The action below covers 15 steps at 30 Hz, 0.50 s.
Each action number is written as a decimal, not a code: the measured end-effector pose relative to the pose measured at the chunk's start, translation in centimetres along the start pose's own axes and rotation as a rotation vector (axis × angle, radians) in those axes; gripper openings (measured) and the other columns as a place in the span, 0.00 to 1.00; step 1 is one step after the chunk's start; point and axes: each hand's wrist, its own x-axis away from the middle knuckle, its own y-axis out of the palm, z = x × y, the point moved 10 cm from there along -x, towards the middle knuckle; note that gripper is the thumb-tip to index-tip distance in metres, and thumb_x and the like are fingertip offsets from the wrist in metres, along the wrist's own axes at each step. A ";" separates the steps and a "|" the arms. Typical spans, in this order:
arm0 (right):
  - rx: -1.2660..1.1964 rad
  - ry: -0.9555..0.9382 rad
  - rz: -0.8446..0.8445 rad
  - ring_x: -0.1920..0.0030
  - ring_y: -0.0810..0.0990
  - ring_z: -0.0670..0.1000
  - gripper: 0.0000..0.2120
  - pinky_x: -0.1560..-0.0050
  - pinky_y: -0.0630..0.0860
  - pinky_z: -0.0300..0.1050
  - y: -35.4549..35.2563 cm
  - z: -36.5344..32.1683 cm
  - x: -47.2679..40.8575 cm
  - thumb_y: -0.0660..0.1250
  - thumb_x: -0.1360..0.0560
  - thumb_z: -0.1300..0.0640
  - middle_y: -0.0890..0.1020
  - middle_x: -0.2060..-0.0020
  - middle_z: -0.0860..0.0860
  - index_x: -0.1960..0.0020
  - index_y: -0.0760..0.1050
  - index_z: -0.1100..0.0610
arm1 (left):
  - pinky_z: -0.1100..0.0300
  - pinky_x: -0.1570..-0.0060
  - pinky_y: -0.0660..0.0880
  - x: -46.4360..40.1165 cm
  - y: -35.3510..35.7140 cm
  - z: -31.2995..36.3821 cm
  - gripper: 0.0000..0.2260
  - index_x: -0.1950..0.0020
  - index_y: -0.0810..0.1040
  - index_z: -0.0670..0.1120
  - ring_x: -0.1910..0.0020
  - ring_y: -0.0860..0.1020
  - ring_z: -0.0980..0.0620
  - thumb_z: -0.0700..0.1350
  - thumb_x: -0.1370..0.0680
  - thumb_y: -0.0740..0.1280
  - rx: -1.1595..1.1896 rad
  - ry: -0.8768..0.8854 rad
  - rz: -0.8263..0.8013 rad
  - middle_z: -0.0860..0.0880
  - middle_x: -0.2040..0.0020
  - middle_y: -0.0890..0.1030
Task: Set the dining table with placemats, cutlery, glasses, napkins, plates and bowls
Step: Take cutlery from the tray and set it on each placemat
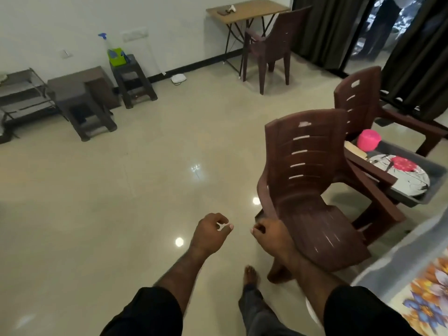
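Head camera looks down on a glossy beige tiled floor (pixel 121 190) with both bare forearms stretched forward from black sleeves. Left hand (pixel 211 230) hangs over the floor, its grip loosely curled with thumb and forefinger nearly meeting, and nothing is visible between them. Right hand (pixel 269 235) is just beside it, against the near-left edge of a brown plastic chair (pixel 312 190); its fingers are curled, but whether they grasp the chair's arm or simply lie before it cannot be told. A bare foot (pixel 251 275) is on the floor below the hands. Behind that chair, to the right, a grey tray (pixel 434 166) rests on a second brown chair (pixel 358 98), holding a flower-patterned plate (pixel 400 173), a pink bowl (pixel 368 139) turned upside down at its far end, and a pale flat piece that is too hidden to name. At the near right corner the edge of the counter (pixel 397 258) shows, with a floral placemat (pixel 429 294) lying on it. Far off, a third chair (pixel 271 47) stands at a small wooden folding table (pixel 244 9), dark curtains (pixel 334 27) hang at the far right, and dark stools (pixel 132 78) line the far left wall, one carrying a spray bottle (pixel 104 42) and a green box (pixel 116 57).
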 end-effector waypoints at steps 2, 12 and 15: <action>-0.028 -0.005 -0.003 0.63 0.79 0.45 0.11 0.57 0.81 0.50 0.6 -1.1 -5.2 0.72 0.24 0.44 0.80 0.67 0.43 0.60 0.79 0.50 | 0.64 0.54 0.75 -4.8 -1.3 0.2 0.06 0.51 0.82 0.55 0.52 0.81 0.57 0.53 0.23 0.77 -0.008 -0.011 -0.001 0.56 0.48 0.83; 0.054 -0.023 -0.019 0.60 0.80 0.45 0.12 0.60 0.77 0.44 -4.2 -13.3 -29.4 0.69 0.24 0.41 0.82 0.63 0.42 0.56 0.81 0.49 | 0.57 0.50 0.78 -27.6 -13.4 3.2 0.07 0.50 0.83 0.54 0.51 0.80 0.57 0.54 0.23 0.77 0.003 -0.035 0.118 0.57 0.48 0.83; 0.054 0.018 0.022 0.60 0.81 0.46 0.12 0.59 0.79 0.45 -5.1 -14.6 -37.1 0.69 0.24 0.41 0.82 0.63 0.43 0.58 0.79 0.49 | 0.58 0.51 0.77 -36.0 -15.5 2.9 0.07 0.50 0.83 0.53 0.52 0.80 0.59 0.54 0.22 0.77 -0.008 -0.017 0.089 0.56 0.48 0.82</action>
